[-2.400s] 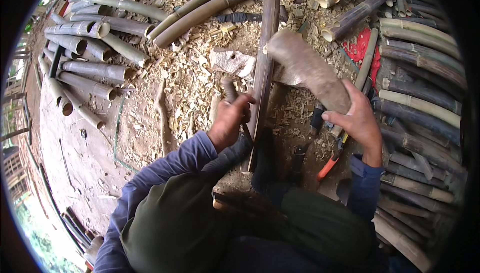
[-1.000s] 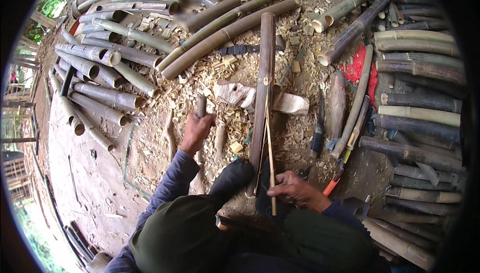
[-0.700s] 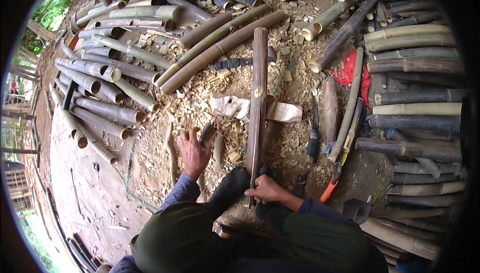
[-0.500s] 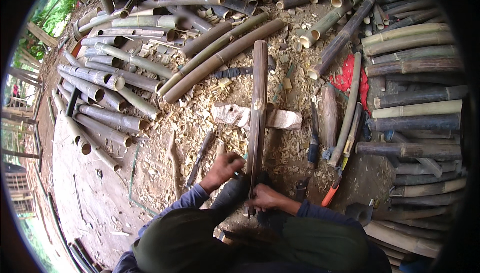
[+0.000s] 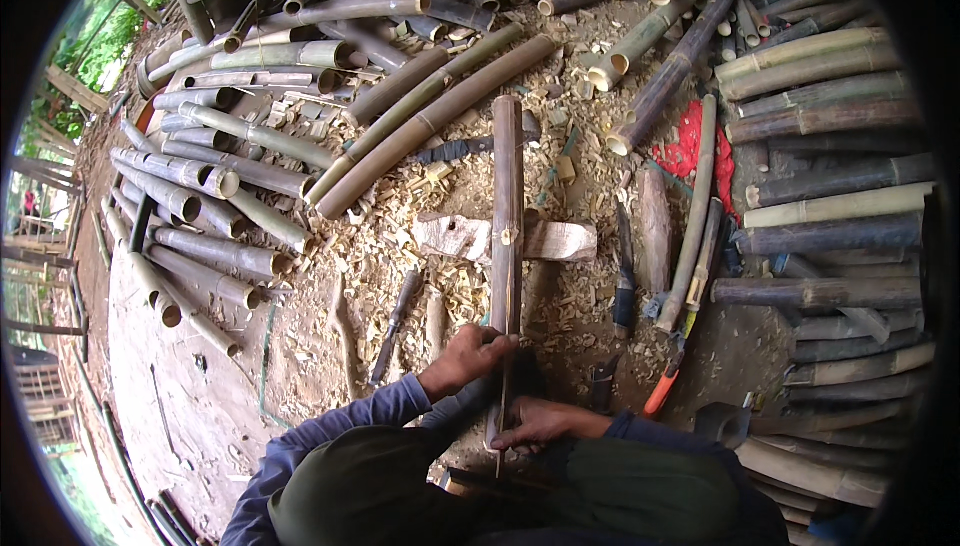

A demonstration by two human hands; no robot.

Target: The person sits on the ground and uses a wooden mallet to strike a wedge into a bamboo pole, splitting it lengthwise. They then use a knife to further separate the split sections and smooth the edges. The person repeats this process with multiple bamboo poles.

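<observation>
"Brown, that pole (image 5: 507, 181): how do you have it?"

"By its near end. My right grip (image 5: 545, 421) is closed on a thin strip (image 5: 500, 464), whose tip shows below my fingers."

"And the left grip (image 5: 465, 358)?"

"Curled just above the right one, thumb against the pole. Whether it pinches anything, I cannot tell."

"Where does the pole lie?"

"Pointing away from me, crossing over a pale block (image 5: 455, 237), with chips (image 5: 380, 246) scattered on the ground around."

"What is near your left?"

"A peg (image 5: 436, 321), then a dark-handled tool (image 5: 398, 324), then a crooked stick (image 5: 342, 331), all apart from the pole."

"And on your right?"

"A wrapped tool (image 5: 624, 291), a log (image 5: 655, 231), a long cane (image 5: 698, 216) and, near its lower end, an orange handle (image 5: 660, 393). Red cloth (image 5: 690, 131) lies by the cane's far end."

"Farther out?"

"Bamboo: a stack (image 5: 835, 236) down the right side, and a pile (image 5: 215, 251) on the left with its cut ends showing."
</observation>
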